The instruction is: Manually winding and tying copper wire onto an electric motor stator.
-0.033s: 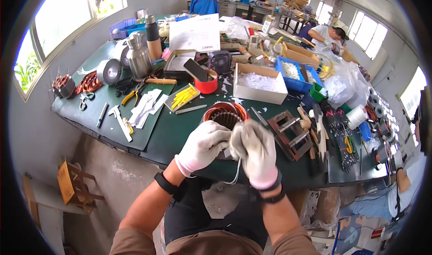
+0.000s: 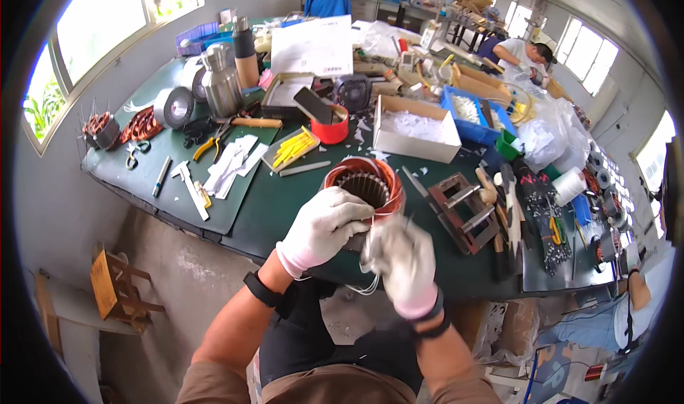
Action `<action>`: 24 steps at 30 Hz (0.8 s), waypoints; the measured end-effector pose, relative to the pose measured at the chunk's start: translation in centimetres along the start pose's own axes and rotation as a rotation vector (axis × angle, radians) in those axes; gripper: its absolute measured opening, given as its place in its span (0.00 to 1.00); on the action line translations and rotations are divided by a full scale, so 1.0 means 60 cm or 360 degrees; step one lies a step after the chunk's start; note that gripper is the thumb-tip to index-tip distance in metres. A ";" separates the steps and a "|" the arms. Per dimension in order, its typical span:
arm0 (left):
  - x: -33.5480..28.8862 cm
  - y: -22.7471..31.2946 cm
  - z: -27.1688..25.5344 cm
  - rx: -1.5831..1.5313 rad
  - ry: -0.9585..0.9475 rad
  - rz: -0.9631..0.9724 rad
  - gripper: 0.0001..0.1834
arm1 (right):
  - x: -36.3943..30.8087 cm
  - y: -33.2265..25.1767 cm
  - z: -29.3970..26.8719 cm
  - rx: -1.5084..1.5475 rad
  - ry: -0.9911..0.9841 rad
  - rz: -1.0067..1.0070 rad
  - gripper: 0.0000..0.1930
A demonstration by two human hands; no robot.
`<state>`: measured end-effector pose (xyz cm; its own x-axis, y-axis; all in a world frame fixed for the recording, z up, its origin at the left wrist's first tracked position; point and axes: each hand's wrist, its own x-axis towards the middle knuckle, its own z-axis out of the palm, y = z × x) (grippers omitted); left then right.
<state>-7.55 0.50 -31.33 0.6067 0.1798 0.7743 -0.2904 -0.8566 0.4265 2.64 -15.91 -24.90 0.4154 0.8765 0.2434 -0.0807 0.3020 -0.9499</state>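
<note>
A motor stator (image 2: 394, 184) with reddish copper windings and a slotted metal bore stands near the table's front edge. Both my hands wear white gloves. At the stator's near rim, my left hand (image 2: 326, 231) is closed, thumb and fingertips pinching a thin white cord against the windings. My right hand (image 2: 405, 263) is just right of it, in front of the stator. Motion smears its fingers, so its grip cannot be made out. Loops of the white cord (image 2: 369, 288) hang below the hands over the table edge.
Left lie paper strips (image 2: 231, 165), pliers (image 2: 208, 146) and yellow sticks in a tray (image 2: 288, 160). Behind the stator are a red tape roll (image 2: 331, 130) and a white box of scraps (image 2: 420, 147). A metal frame (image 2: 467, 215) and mallet stand right. Another person (image 2: 516, 51) works far right.
My right hand has dropped slightly and moved off the stator's rim, uncovering more of the windings. My left hand stays at the rim. The hanging cord now shows in wider loops.
</note>
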 end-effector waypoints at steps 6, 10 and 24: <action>-0.010 -0.014 0.033 0.0098 0.0058 0.0139 0.18 | -0.123 0.144 -0.074 0.0227 0.0292 -0.0047 0.15; 0.009 0.002 0.022 0.0051 0.0002 0.0022 0.23 | -0.102 0.119 -0.082 0.0178 0.0247 -0.0102 0.15; 0.011 0.002 0.000 0.0174 -0.0117 0.0001 0.22 | -0.154 -0.013 -0.102 -0.1271 0.0220 -0.1039 0.12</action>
<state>-7.17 0.51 -30.74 0.6606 0.1468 0.7362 -0.2106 -0.9051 0.3694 4.39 -26.52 -27.64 0.2668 0.5657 0.7803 0.7997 0.3219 -0.5068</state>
